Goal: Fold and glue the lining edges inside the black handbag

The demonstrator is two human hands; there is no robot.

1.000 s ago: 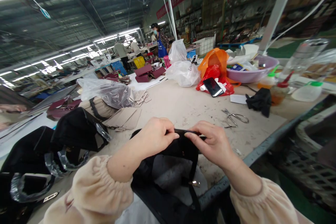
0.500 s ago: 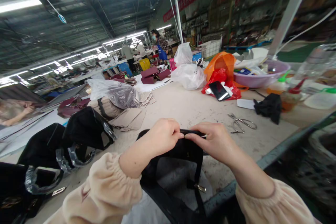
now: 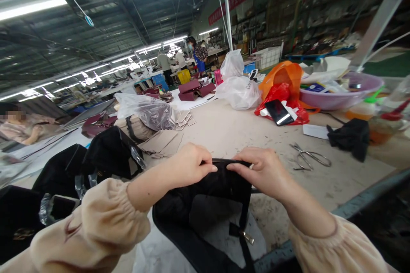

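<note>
Black bag [image 3: 205,196] rim pinched: left hand [image 3: 188,165], right hand [image 3: 261,169].

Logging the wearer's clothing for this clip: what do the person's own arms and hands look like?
Both arms wear loose, puffy sleeves of pale peach-beige fabric, the left sleeve and the right sleeve each gathered into an elastic cuff partway up the forearm. The left hand and right hand are bare: no gloves, rings or watch visible.
</note>
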